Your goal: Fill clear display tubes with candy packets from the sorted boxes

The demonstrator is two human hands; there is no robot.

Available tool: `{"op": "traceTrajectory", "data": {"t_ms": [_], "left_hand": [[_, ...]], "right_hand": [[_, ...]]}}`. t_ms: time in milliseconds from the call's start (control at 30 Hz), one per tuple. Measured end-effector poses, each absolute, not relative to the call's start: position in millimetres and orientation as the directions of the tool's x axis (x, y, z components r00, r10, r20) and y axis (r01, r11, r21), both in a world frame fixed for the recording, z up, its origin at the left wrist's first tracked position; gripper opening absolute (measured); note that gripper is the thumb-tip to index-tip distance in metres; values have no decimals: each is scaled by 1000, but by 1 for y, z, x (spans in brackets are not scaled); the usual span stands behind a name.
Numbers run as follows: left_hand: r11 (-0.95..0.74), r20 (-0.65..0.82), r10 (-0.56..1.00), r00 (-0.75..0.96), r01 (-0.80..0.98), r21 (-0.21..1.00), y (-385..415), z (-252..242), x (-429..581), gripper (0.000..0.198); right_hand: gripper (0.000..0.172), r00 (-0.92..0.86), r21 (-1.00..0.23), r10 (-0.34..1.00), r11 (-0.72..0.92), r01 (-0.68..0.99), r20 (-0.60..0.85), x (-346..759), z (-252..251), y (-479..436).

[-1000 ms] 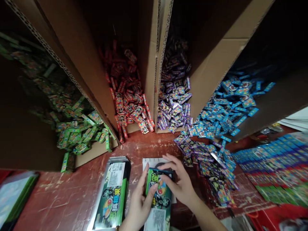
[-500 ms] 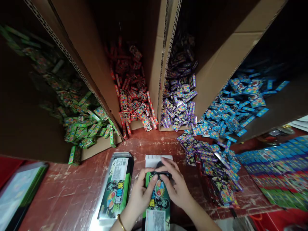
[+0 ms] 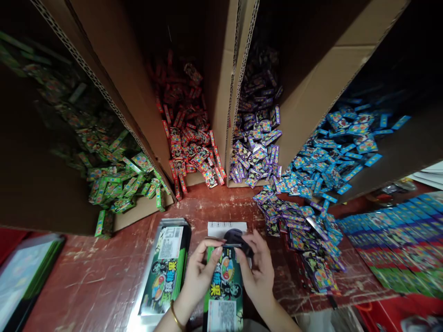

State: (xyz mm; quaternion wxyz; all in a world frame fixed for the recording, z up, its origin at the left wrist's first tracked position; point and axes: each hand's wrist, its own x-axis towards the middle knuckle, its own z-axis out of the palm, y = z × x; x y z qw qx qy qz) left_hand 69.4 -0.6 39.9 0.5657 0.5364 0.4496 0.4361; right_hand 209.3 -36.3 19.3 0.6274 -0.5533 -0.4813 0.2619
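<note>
My left hand (image 3: pixel 200 272) and my right hand (image 3: pixel 256 269) both pinch the top edge of a green printed pouch (image 3: pixel 224 288) that lies lengthwise on the red table (image 3: pixel 97 281) in front of me. The fingers of both hands are closed on the pouch's mouth, which looks pulled apart. A gold bangle is on my left wrist. Under the pouch's far end lies a white sheet (image 3: pixel 226 228). Just left of my left hand sits a stack of similar green pouches (image 3: pixel 166 272).
Four open cardboard boxes stand behind: green candy packs (image 3: pixel 117 180), red packs (image 3: pixel 188 143), purple packs (image 3: pixel 256 147), blue packs (image 3: pixel 339 147). Purple packs (image 3: pixel 304 240) spill onto the table at right. Rows of boxed packs (image 3: pixel 398 240) lie far right, flat green bags (image 3: pixel 24 272) far left.
My hands have slid the green pouch a little toward me and shifted to its top edge, pulling the mouth apart. The view has tilted slightly.
</note>
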Motion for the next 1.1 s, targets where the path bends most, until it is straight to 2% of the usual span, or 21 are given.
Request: {"op": "traceTrajectory", "data": {"t_ms": [100,267,367,467,567,800,1000,1100], "left_hand": [[71,-65,976,209,-23,997,1,44,66,10],[147,-136,974,179,-48,988,3,51,67,17],[176,-169,977,128,-49,983,6,54,69,20],[173,-164,976,143,-58,983,5,53,72,20],[146,-139,979,148,-34,989,2,50,76,19],[164,-162,976,143,-6,986,14,48,83,25],[139,-140,974,179,21,990,11,49,83,29],[110,-116,976,183,43,993,10,49,82,28]], "right_hand": [[56,332,-985,928,172,11,166,208,28,-33],[60,214,-982,977,42,-184,2,214,50,-19],[58,135,-966,986,-61,-251,-98,221,59,-8],[57,81,-960,983,-142,-243,-166,229,60,-3],[56,81,-960,983,-143,-242,-167,233,55,-6],[48,213,-986,973,-60,-157,-93,231,48,-16],[51,157,-943,971,-128,-308,-183,238,43,-12],[48,179,-950,971,-101,-295,-158,237,41,-15]]}}
